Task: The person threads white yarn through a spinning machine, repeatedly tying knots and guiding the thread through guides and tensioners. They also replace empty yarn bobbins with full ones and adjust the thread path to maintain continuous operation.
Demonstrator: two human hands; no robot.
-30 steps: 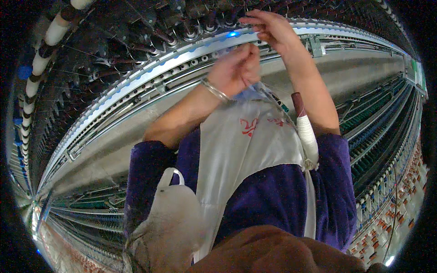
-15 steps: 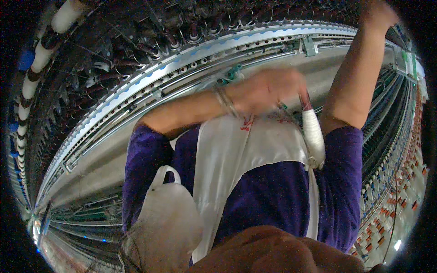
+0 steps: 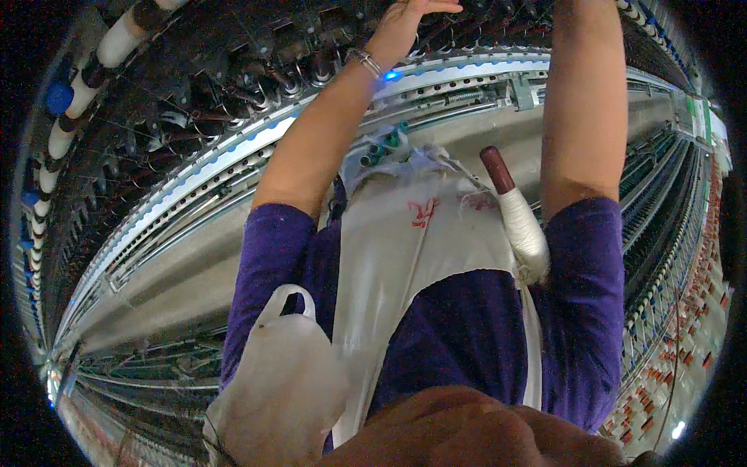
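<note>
L hand (image 3: 401,31) is seen at 12 o'c., partly cut by top edge, fingers stretched twd. 1; whether anything is pinched can't be told. R hand is cut off past top edge, state unknown; only its bare forearm (image 3: 583,109) is shown, at 1. Behind/nr. L hand, at 11–12, a row of dark spindles w/ metal rings (image 3: 321,66) is seen. A silver metal bracelet (image 3: 366,64) is worn on L wrist, w/ a small blue light (image 3: 391,76) just beside. Below, a curved white-and-blue rail (image 3: 467,64) is passed by L forearm. Green plastic tubes (image 3: 381,148) are seen at 12, by top of a white cloth apron (image 3: 373,257). At 3, a brown tube wound w/ white yarn (image 3: 521,222) is set against the apron's edge.
</note>
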